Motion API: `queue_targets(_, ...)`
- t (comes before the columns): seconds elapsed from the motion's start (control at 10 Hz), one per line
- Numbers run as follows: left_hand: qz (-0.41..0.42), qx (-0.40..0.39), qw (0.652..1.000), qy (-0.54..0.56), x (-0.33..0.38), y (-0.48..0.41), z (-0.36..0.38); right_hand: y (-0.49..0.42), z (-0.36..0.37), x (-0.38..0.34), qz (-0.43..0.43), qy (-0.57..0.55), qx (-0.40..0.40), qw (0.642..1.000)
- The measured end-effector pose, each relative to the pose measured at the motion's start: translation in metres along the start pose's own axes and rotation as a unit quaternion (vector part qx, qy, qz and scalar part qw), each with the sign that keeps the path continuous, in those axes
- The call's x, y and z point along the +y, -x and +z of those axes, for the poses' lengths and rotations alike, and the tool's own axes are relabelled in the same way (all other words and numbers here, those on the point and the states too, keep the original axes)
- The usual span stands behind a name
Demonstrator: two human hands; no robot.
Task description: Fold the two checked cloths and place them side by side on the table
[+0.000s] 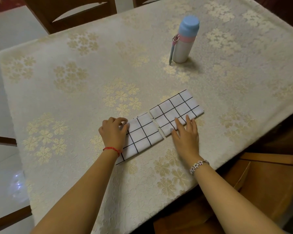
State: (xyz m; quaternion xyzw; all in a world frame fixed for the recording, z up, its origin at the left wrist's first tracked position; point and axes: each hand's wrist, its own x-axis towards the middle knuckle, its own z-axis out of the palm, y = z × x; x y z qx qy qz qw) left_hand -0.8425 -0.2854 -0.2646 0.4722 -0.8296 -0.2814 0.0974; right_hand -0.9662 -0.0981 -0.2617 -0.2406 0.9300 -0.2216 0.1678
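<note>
While under left hand (pixel 113 132) and right hand (pixel 186 135), checked cloths (pixel 175 107) adjacent.

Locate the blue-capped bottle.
In the head view the bottle stands upright on the table's far right part, beyond the right checked cloth and not touching it; the left checked cloth lies nearer the person.
</note>
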Motion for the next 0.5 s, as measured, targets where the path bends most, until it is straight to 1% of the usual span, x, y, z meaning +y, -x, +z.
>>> queue_targets(0.2, -0.005, 0.02, 1.0, 0.024, -0.006, 0.005, -0.005, 0.002, -0.008, -0.003, 0.002, -0.043, 0.025, 0.999)
queue_targets(0.3, -0.023, 0.039, 0.998, 0.05, -0.016, 0.011, -0.011, 0.007, -0.011, -0.003, 0.006, -0.065, 0.026, 0.998)
queue_targets(0.4, -0.063, 0.071, 0.989, 0.113, -0.015, 0.023, -0.021, 0.011, -0.013, -0.001, 0.017, -0.097, 0.034, 0.995)
queue_targets(0.5, -0.097, 0.087, 0.971, 0.202, -0.007, 0.026, -0.03, 0.014, -0.02, -0.001, 0.03, -0.138, 0.054, 0.989)
